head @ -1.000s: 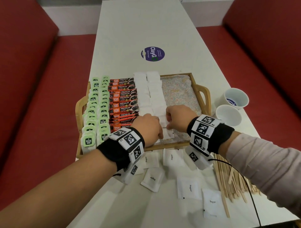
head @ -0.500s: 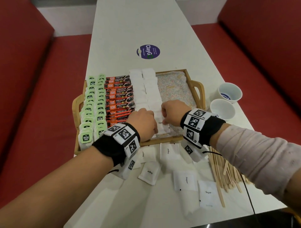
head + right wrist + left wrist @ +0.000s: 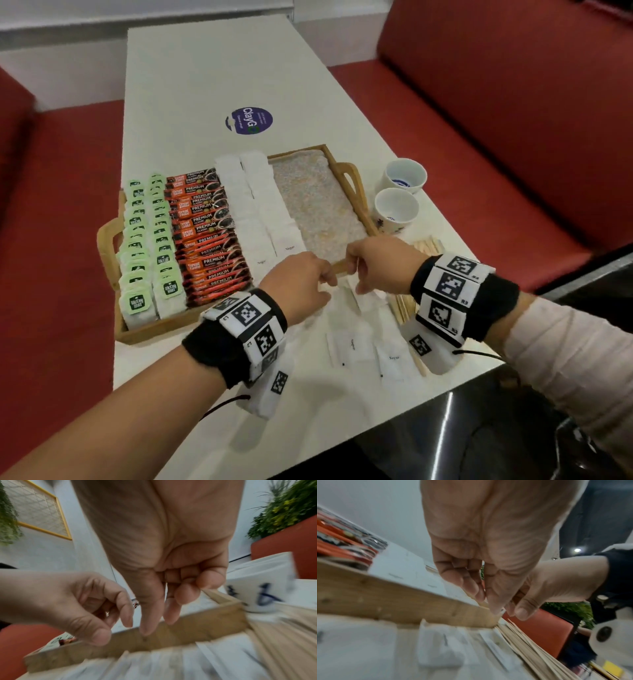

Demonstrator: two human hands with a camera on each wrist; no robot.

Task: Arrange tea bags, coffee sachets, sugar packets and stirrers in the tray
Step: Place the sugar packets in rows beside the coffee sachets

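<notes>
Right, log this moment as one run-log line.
tray: tea, coffee, sugar rows | stirrers: on table | left hand, right hand: at near rim, grip unclear

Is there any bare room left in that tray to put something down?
Yes: the tray's right strip, patterned liner between the sugar packets and the right handle, lies bare. The left is packed with tea bags and coffee sachets. Both hands crowd its near edge.
</notes>
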